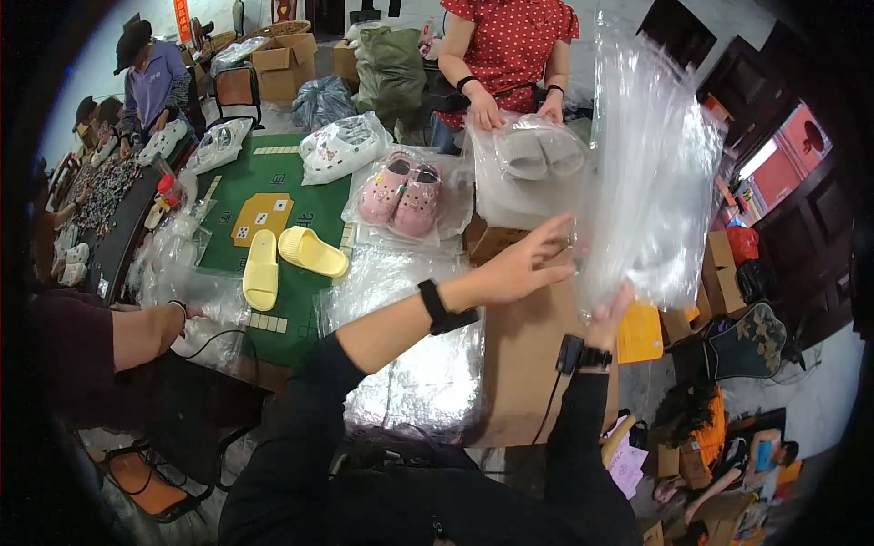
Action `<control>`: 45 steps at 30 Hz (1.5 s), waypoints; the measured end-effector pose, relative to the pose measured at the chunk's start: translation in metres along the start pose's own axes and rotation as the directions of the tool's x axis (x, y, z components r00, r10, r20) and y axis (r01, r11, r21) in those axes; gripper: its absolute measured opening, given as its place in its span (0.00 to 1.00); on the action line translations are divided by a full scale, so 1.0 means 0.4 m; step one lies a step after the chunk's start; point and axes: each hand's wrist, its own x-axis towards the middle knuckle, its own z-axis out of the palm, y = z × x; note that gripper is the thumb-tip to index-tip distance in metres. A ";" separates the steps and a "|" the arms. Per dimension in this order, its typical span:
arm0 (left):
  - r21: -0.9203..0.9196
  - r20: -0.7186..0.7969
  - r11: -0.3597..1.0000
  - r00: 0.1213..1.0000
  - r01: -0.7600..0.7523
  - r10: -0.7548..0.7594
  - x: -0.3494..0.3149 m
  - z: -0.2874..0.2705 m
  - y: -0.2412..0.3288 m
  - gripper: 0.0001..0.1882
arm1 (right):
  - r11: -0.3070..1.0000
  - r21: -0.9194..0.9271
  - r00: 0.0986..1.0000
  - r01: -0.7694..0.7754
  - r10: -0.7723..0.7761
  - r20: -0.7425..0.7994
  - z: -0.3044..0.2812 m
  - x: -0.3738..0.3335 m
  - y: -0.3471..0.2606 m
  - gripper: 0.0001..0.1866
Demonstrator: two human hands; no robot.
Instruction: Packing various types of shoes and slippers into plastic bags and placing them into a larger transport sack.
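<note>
My right hand (608, 317) grips the lower edge of a tall stack of transparent plastic bags (651, 191), held up on the right. My left hand (526, 264) has its fingers apart and reaches toward the stack's left side; whether its fingertips touch the plastic I cannot tell. Beneath my left forearm lies a pile of flat transparent bags (414, 364) on the table. Beyond my left hand, bagged light grey slides (543, 155) lie under the hands (487, 111) of a co-worker in a red dotted top. Beside them are pink clogs (401, 196) in a bag.
A pair of yellow slides (261, 273) lies on the green tabletop (300, 209), with bagged white clogs (341, 146) behind. A brown cardboard surface (528, 364) is beneath my hands. Another person's arm (146, 337) reaches in from the left. A yellow package (640, 332) is at the right.
</note>
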 end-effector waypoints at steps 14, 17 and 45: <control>0.733 -0.557 -0.145 0.463 0.665 -0.689 -0.709 -0.107 -0.441 0.35 | 0.993 -0.021 0.991 0.116 -0.118 -0.063 -0.066 0.366 0.158 0.14; 0.617 -0.582 -0.080 0.385 0.783 -0.716 -0.758 -0.085 -0.481 0.35 | 0.992 -0.122 0.978 0.040 -0.063 -0.198 0.000 0.321 0.186 0.18; 0.723 -0.618 -0.045 0.616 0.690 -0.489 -0.849 -0.072 -0.506 0.39 | 0.680 -0.572 0.772 0.458 -0.623 -0.123 0.220 0.195 0.333 0.31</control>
